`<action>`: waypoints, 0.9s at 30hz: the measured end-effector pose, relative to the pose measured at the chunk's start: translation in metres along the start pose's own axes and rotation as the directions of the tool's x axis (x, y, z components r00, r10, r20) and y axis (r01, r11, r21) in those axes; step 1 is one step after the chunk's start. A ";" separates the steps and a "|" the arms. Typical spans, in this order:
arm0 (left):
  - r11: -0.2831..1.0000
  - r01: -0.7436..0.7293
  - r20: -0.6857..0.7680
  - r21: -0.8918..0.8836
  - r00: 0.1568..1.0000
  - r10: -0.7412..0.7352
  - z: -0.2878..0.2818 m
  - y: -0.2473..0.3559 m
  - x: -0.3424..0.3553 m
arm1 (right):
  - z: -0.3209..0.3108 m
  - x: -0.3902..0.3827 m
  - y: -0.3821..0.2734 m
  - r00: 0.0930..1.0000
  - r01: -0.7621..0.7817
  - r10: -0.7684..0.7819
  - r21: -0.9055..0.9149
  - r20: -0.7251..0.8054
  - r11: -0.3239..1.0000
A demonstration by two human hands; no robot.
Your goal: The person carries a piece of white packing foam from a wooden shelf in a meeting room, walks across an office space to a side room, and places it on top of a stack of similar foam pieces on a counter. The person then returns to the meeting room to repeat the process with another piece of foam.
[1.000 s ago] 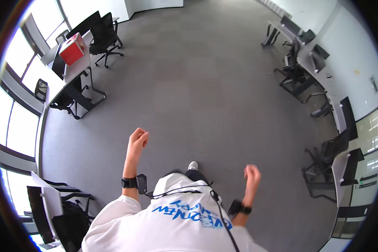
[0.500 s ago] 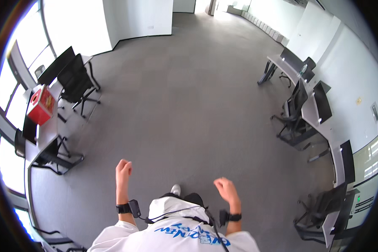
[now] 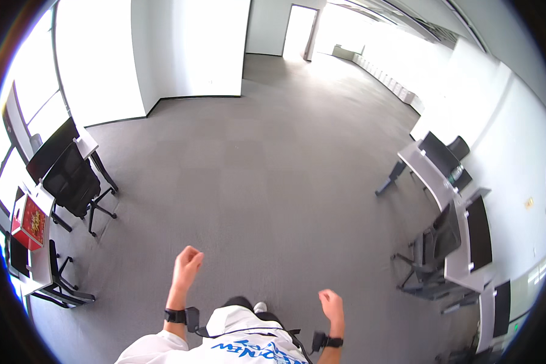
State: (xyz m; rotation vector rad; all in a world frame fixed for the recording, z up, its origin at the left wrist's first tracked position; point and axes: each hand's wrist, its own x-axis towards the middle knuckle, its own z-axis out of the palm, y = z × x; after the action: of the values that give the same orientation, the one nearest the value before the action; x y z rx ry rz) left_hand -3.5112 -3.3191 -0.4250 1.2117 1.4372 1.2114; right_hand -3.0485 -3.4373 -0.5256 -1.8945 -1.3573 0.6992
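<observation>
Both arms are bent in front of my body, well above the grey carpet. My left hand is curled into a loose fist, with no object showing in it. Lower and to the right, my right hand is likewise closed, fingers folded in, and touches nothing. A black strap with a small box circles my left wrist; another black strapped device sits on the right one. A thin cable runs across my white shirt. One pale shoe shows below me.
Along the left windows stand desks with a black mesh chair and a red box. On the right, a row of desks carries dark dividers and a clear bottle, with another chair. A white wall and a doorway are ahead.
The desks and chairs on both sides have slid nearer and lower, and more of the far room shows. My right hand sits lower; the left has shifted slightly right. Both stay closed.
</observation>
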 end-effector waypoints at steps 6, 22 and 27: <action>1.000 0.014 -0.417 -0.002 0.909 -0.013 0.013 -0.005 0.213 | 0.033 0.343 -0.195 0.840 0.460 -0.454 0.053 0.297 0.886; 0.996 -0.094 0.350 0.005 0.933 0.086 0.423 0.109 0.961 | 0.005 0.934 -0.047 0.965 -0.247 0.260 0.398 0.022 0.883; 0.992 0.045 0.108 -0.119 0.994 -0.032 0.483 0.083 1.132 | -0.006 1.209 -0.076 0.986 -0.168 0.142 0.421 0.092 0.892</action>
State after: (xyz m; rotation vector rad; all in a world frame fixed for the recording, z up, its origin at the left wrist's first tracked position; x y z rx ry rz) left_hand -3.1881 -2.1290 -0.4463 1.1423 1.2848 1.1735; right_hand -2.7168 -2.2727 -0.4992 -1.6436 -0.9884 1.0474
